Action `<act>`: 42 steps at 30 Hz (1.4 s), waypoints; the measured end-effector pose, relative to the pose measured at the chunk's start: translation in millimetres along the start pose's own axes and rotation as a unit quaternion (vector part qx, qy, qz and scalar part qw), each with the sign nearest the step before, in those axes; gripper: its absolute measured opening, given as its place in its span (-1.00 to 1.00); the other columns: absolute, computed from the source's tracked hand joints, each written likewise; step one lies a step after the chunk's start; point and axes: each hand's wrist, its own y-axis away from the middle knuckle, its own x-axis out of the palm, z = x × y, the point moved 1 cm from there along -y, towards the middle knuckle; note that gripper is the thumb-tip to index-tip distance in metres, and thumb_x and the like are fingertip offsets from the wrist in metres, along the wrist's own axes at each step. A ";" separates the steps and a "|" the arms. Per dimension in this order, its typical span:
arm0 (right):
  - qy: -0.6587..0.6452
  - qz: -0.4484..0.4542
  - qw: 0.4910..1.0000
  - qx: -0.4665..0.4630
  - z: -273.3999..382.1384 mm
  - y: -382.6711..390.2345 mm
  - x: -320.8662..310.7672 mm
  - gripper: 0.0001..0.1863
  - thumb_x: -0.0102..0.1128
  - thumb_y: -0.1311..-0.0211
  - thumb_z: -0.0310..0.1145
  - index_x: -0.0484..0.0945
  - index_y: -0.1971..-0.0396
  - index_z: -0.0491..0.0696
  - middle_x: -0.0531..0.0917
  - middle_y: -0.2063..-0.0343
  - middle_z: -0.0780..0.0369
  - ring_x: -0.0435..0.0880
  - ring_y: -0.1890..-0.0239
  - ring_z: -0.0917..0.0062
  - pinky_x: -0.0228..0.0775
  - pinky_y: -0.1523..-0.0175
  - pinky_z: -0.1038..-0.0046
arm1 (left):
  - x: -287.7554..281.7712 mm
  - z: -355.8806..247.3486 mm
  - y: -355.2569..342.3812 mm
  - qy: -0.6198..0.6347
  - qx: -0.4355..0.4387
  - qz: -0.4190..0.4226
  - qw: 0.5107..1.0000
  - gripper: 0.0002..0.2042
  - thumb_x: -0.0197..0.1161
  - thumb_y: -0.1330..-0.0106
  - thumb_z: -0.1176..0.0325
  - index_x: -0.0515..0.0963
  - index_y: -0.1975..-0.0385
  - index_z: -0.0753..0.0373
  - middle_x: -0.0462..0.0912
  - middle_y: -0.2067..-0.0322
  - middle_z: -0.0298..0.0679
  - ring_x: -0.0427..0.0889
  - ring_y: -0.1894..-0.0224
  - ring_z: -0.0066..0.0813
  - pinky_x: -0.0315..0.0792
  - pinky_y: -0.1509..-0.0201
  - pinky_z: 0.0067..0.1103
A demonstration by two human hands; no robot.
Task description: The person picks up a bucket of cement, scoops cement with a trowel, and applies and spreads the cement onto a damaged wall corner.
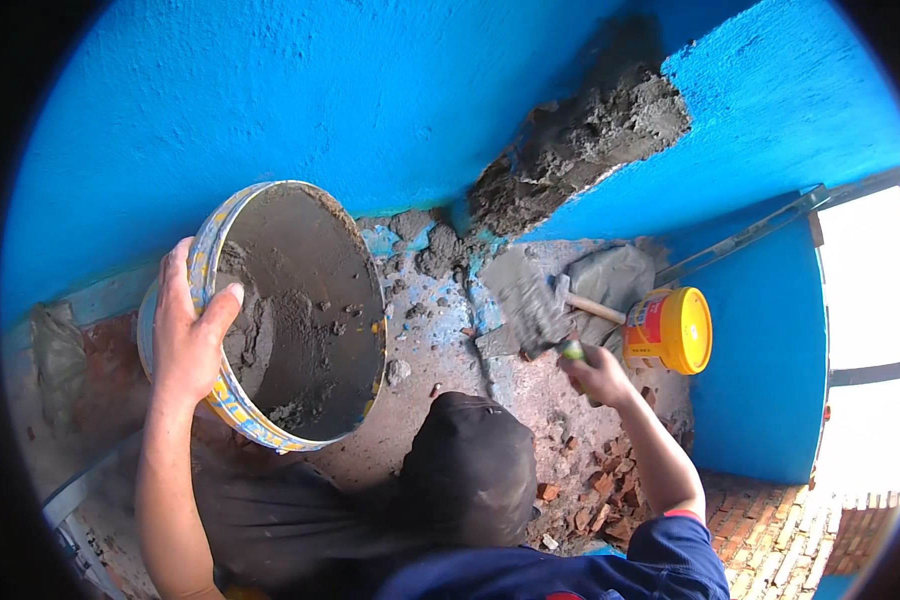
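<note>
Bucket (257, 422), one: round, pale, streaked blue and yellow outside; tipped at your left, its mouth facing right. Mortar (305, 325): grey, coating the bucket's inside, lumpy in places. Trowel (528, 303), one: green at the handle, blade grey and blurred, angled away from you and leftward.

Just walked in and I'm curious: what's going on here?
A person's left hand grips the rim of a tilted bucket with a grey mortar-like mix inside. The right hand holds a trowel, its blade blurred. A rough grey patch marks the blue wall; a hammer and yellow tub are nearby.
</note>
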 end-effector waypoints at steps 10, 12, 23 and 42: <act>-0.050 0.194 0.979 -0.039 -29.0 -156.3 120.0 -0.66 0.24 -0.10 -0.17 0.50 0.63 -0.15 0.53 0.72 0.25 0.52 0.66 0.56 0.33 0.50 0.46 | -9.7 -6.0 4.2 0.048 -0.049 0.002 0.998 -0.45 0.19 -0.22 0.34 0.29 -0.21 0.37 0.45 -0.10 -0.08 0.40 -0.17 -0.29 0.22 -0.28 -0.44; -0.138 0.156 0.977 -0.052 -31.5 -173.2 139.1 -0.71 0.23 -0.12 -0.23 0.51 0.63 -0.13 0.53 0.73 0.27 0.50 0.70 0.57 0.33 0.55 0.47 | -8.3 -7.1 4.3 0.042 -0.053 0.001 0.998 -0.45 0.19 -0.22 0.35 0.29 -0.22 0.37 0.45 -0.10 -0.08 0.40 -0.17 -0.29 0.22 -0.28 -0.45; -0.205 -0.046 0.977 -0.039 -21.4 -173.9 178.7 -0.71 0.28 -0.13 -0.21 0.52 0.54 -0.14 0.54 0.70 0.28 0.48 0.70 0.59 0.30 0.59 0.48 | 1.3 -5.5 1.1 0.035 -0.043 0.014 0.998 -0.43 0.19 -0.18 0.37 0.28 -0.22 0.38 0.44 -0.10 -0.08 0.39 -0.18 -0.30 0.20 -0.29 -0.45; -0.100 0.291 0.947 -0.096 28.0 -33.7 30.5 -0.66 0.37 -0.08 -0.30 0.60 0.24 -0.23 0.64 0.51 0.24 0.64 0.56 0.59 0.50 0.46 0.59 | -13.8 13.7 -0.8 0.090 -0.049 -0.020 0.994 -0.52 0.23 -0.22 0.29 0.38 -0.10 0.40 0.51 0.02 -0.16 0.44 -0.06 -0.42 0.25 -0.24 -0.53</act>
